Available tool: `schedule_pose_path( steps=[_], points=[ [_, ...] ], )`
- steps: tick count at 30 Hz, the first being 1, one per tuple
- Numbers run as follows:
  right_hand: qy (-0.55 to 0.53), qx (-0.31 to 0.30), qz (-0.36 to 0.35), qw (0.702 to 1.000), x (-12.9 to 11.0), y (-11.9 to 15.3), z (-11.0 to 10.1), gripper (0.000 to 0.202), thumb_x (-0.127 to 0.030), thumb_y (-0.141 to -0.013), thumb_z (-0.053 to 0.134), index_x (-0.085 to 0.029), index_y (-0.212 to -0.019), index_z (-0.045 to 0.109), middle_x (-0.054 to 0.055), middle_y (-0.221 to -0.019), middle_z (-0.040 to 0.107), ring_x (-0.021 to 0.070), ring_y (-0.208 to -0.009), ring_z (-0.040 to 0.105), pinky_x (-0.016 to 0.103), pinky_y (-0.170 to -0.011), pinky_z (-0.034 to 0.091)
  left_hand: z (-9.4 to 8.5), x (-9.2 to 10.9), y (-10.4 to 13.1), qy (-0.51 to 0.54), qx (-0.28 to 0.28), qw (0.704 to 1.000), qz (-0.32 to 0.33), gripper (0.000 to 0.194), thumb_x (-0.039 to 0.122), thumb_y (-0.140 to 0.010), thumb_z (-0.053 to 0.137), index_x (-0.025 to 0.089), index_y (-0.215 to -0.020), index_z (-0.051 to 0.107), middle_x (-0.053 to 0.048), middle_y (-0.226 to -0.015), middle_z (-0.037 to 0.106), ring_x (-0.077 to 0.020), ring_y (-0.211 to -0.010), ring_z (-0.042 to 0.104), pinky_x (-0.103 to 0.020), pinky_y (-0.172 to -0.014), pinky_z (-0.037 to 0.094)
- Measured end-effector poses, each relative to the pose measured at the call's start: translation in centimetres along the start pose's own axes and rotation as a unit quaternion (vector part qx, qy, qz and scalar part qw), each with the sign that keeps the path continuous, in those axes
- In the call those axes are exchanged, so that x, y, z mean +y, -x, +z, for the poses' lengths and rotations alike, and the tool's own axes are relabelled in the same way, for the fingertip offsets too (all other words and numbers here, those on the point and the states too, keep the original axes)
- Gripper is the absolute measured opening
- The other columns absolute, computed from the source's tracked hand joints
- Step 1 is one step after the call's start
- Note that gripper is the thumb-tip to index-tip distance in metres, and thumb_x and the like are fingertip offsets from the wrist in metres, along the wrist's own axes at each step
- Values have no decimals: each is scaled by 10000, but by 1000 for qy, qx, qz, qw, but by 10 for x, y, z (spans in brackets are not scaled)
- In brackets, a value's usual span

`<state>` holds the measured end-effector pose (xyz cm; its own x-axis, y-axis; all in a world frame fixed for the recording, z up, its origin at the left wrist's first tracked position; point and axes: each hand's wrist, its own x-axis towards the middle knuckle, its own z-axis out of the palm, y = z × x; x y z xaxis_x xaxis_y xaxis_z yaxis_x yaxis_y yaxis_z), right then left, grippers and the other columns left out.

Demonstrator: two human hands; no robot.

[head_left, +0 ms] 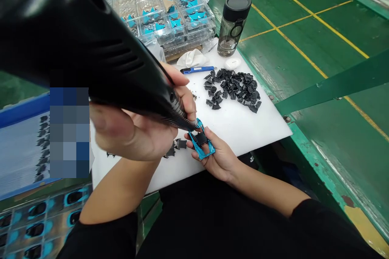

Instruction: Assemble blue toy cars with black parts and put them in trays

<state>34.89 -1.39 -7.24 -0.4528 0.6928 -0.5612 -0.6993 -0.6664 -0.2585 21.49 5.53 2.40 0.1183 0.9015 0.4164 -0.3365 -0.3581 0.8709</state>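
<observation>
My left hand (139,135) is wrapped round a large black handheld tool (103,52) that slants from the upper left down to the middle. The tool's tip meets the top end of a small blue frame (207,153). Fingers and thumb of my right hand (221,156) hold this frame from below and the right. A black piece (200,138) sits inside the frame. Loose black parts (181,143) lie on the white board (164,174) just left of the frame. A heap of black pieces (232,85) rests farther back on the board.
Behind the board are stacked clear trays (182,34) with blue parts. A bottle (232,24), a white oval object (232,63), a blue cutter (197,70) and a white cloth (192,58) are near the back edge. A blue-edged bin (24,111) and another tray (22,222) are at left.
</observation>
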Motion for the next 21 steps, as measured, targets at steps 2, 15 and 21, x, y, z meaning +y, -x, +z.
schedule_pose_path(
  steps=[2, 15, 21],
  points=[
    [0, 1, -1, 1000, 0, 0, 0, 263, -367, -984, 583, -160, -1143, 621, 115, -1049, 739, 158, -802, 728, 217, -600, 587, 4, 5, 1, -15, 28, 999, -35, 427, 556, -826, 658, 151, -960, 656, -38, -696, 639, -216, -538, 601, -379, -457, 497],
    [14, -6, -14, 1000, 2, 2, -2, 281, -368, -971, 609, -144, -1127, 678, 117, -1077, 745, 195, -910, 744, 261, -682, 629, 27, 32, -7, -73, 96, 987, -109, 666, 826, -702, 620, 181, -868, 655, -52, -593, 615, -219, -506, 552, -400, -449, 497],
    [15, -10, -15, 1000, 3, 1, -2, 315, -392, -941, 656, -127, -1107, 698, 125, -1076, 747, 205, -930, 741, 264, -700, 628, 26, 32, -8, -38, 105, 986, -122, 498, 668, -790, 677, 171, -817, 663, -40, -581, 578, -212, -523, 560, -374, -428, 495]
  ],
)
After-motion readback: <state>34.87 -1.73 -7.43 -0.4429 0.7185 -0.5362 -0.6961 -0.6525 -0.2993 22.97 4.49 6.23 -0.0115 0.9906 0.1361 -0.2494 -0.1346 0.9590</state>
